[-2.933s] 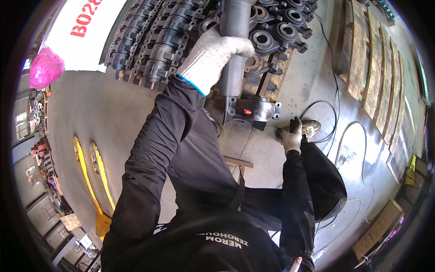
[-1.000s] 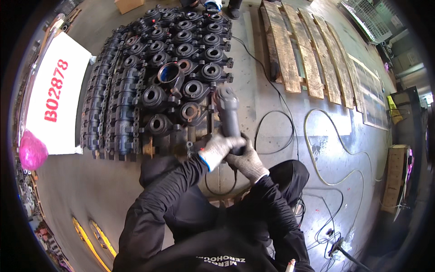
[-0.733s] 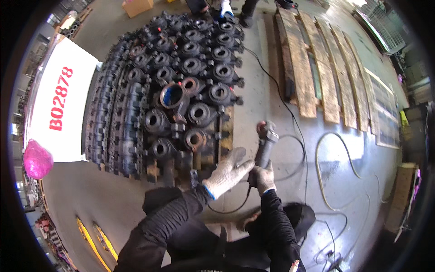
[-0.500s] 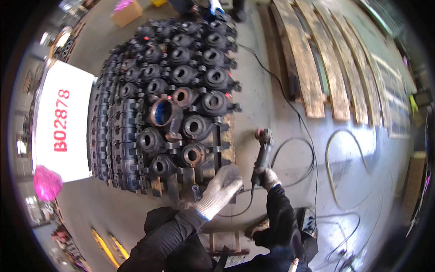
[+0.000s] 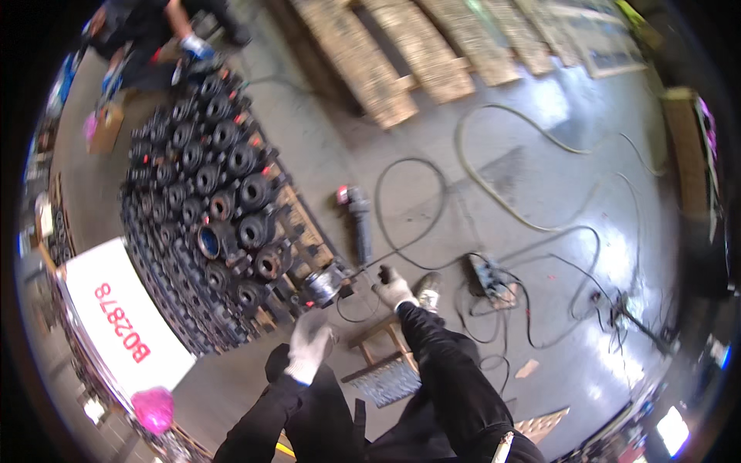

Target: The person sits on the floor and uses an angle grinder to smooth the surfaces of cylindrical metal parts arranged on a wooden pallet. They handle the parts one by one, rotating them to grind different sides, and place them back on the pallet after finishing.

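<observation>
The angle grinder (image 5: 359, 228), dark with a red disc end, lies on the grey floor right of the loaded pallet. My right hand (image 5: 395, 290), in a whitish glove with dark fingertips, is just below its handle, apart from it and empty, fingers apart. My left hand (image 5: 310, 343), gloved too and smeared by motion, hangs above my knee with nothing seen in it; its fingers look stretched out. Black ring-shaped metal castings (image 5: 255, 231) stand in rows on the pallet; one has a blue-lined bore (image 5: 208, 241). A shiny silvery round thing (image 5: 323, 285) sits at the pallet's near corner.
A co-worker (image 5: 147, 46) with gloved hands bends at the stack's far end. A white sign board (image 5: 127, 309) stands left, a pink bundle (image 5: 153, 409) at its corner. Wooden pallets (image 5: 378, 62) lie beyond. Cables, a hose (image 5: 478, 181) and a socket block (image 5: 486, 278) are on the right floor. A low stool (image 5: 386, 370) is between my legs.
My right hand has let go of the angle grinder, which now lies on the floor. My left hand has drawn back from the pallet's near edge. The whole view has turned to the right.
</observation>
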`<state>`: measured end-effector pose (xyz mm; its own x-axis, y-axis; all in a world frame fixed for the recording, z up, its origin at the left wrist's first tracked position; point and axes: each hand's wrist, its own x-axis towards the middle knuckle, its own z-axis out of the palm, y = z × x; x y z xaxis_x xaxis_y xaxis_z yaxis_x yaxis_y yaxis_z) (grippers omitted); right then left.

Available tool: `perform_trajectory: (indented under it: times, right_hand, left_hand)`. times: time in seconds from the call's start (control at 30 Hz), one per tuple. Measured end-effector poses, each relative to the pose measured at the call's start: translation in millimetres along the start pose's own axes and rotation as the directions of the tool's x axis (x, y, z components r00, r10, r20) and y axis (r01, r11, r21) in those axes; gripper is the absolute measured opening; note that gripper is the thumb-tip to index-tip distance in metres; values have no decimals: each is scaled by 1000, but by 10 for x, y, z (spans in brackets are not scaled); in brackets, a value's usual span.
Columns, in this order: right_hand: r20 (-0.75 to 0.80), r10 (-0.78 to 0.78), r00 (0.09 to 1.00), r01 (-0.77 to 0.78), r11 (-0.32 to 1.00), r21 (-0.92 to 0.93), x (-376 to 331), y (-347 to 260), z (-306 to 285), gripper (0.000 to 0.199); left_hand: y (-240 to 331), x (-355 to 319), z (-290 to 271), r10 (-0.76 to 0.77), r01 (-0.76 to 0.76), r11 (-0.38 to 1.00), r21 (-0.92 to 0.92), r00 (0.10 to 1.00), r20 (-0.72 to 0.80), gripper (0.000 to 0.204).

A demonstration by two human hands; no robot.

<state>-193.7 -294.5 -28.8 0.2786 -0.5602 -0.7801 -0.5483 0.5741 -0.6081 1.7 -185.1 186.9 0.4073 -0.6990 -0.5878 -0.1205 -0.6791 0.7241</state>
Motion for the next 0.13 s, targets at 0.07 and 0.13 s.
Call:
perform_trajectory:
  times: [0.07, 0.13]
  right_hand:
    - [20, 115, 993, -116, 955, 272, -586, -278, -354, 66]
    - [-27, 90, 996, -65, 865, 498, -1171, -520, -812, 64]
  left_hand:
    - [636, -375, -156, -21, 23, 998, -53, 999, 46, 31]
    - [1277, -681, -257, -36, 38, 997, -71, 999, 19, 30]
